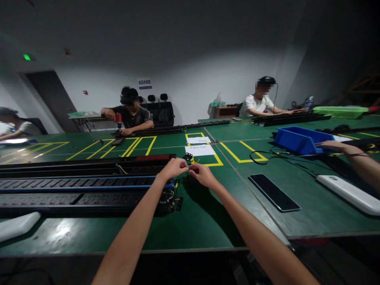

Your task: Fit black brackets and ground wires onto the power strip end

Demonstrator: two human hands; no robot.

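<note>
My left hand (175,168) and my right hand (203,174) meet fingertip to fingertip at the right end of the black power strips. Both are closed in a pinch. A small greenish bit shows between the fingertips, too small to name. Just behind them are a yellow wire (193,161) and a small black bracket (187,156). Below my left hand, a black power strip with a blue edge (118,184) and another black strip (109,199) lie side by side, with loose wires and a bracket (179,204) at their open ends.
Right of my hands lie a phone (274,192), a white power bank (348,194) with a black cable, and a blue bin (299,140) touched by another person's hand (332,145). A white object (19,226) lies front left. Across the green table, one person (135,114) holds a drill.
</note>
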